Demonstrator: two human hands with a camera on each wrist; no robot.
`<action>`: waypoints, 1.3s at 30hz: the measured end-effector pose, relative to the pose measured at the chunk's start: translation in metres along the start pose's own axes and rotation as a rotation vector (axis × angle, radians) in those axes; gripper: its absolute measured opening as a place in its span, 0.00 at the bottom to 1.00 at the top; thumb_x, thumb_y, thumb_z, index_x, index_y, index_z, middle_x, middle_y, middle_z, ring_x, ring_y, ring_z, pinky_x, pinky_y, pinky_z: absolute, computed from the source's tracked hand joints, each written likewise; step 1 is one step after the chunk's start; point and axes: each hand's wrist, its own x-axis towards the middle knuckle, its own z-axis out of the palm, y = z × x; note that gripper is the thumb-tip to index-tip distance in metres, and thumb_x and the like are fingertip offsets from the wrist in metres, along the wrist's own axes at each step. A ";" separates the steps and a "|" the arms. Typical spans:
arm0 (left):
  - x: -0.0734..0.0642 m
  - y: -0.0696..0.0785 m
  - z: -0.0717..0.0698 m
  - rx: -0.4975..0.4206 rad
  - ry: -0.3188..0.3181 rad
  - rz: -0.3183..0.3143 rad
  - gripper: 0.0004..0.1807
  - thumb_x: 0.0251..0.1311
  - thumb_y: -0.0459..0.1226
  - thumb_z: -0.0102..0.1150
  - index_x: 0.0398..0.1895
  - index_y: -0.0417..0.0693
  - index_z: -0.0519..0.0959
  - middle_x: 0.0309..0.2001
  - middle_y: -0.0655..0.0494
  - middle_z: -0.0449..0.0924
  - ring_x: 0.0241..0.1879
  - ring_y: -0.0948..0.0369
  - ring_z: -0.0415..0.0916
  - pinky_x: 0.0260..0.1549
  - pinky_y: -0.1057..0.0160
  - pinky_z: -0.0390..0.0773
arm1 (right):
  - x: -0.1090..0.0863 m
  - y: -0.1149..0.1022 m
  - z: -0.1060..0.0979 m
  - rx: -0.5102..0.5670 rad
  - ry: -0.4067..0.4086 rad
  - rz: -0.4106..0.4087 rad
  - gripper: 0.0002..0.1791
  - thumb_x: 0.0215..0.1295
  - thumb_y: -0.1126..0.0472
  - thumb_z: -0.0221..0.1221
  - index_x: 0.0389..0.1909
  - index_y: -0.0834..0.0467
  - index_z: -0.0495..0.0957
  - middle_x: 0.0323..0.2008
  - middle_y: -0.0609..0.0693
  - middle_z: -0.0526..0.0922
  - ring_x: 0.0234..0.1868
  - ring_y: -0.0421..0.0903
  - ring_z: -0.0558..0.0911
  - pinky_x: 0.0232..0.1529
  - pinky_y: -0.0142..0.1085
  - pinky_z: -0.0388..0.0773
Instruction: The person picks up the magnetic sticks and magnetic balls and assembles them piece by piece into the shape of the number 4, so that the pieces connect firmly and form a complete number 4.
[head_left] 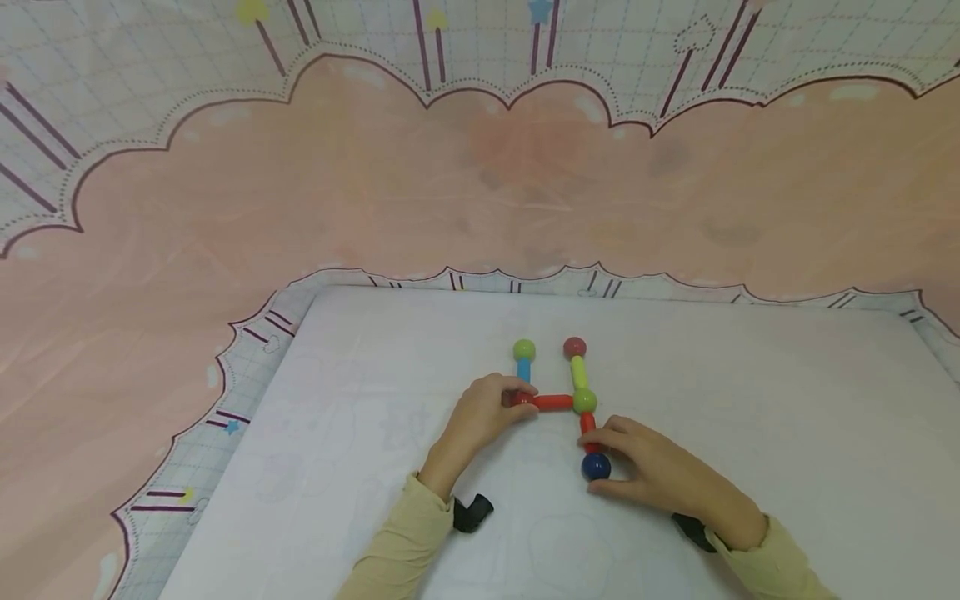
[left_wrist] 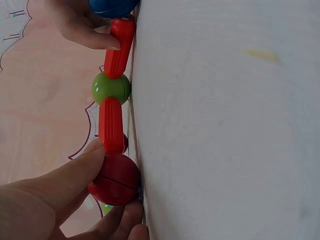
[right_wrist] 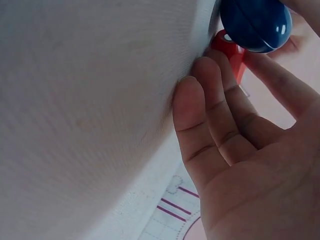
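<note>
A toy figure of balls and short rods lies on the white tabletop. My left hand (head_left: 483,410) pinches the dark red ball (left_wrist: 116,181) at its left corner between thumb and fingers. A red rod (head_left: 555,403) runs from that ball to a green ball (head_left: 585,401). Below the green ball, another red rod (left_wrist: 119,47) leads to a blue ball (head_left: 596,467). My right hand (head_left: 648,467) holds this lower end, a finger along the rod and the thumb at the blue ball's near side. In the right wrist view its other fingers (right_wrist: 190,105) extend beside the tabletop.
A blue rod (head_left: 524,370) with a light green ball (head_left: 524,350) points away from the left corner. A yellow-green rod (head_left: 578,372) carries a red ball (head_left: 574,347) on the right. Beyond the white tabletop (head_left: 375,350) spreads a peach patterned cloth (head_left: 375,192).
</note>
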 end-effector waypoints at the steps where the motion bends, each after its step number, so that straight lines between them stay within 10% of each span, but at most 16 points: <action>1: 0.000 0.000 0.000 -0.001 0.000 -0.001 0.12 0.57 0.43 0.71 0.44 0.54 0.87 0.30 0.60 0.76 0.32 0.62 0.68 0.31 0.66 0.69 | 0.000 0.000 0.000 -0.001 0.000 0.000 0.25 0.58 0.42 0.69 0.54 0.48 0.80 0.40 0.36 0.75 0.38 0.33 0.72 0.42 0.31 0.79; 39: 0.002 -0.003 0.000 -0.048 -0.005 0.007 0.13 0.57 0.42 0.71 0.45 0.52 0.87 0.31 0.60 0.77 0.32 0.63 0.69 0.31 0.67 0.71 | 0.005 -0.002 0.000 0.040 -0.017 -0.003 0.24 0.55 0.44 0.72 0.52 0.46 0.80 0.38 0.38 0.69 0.35 0.34 0.71 0.35 0.27 0.72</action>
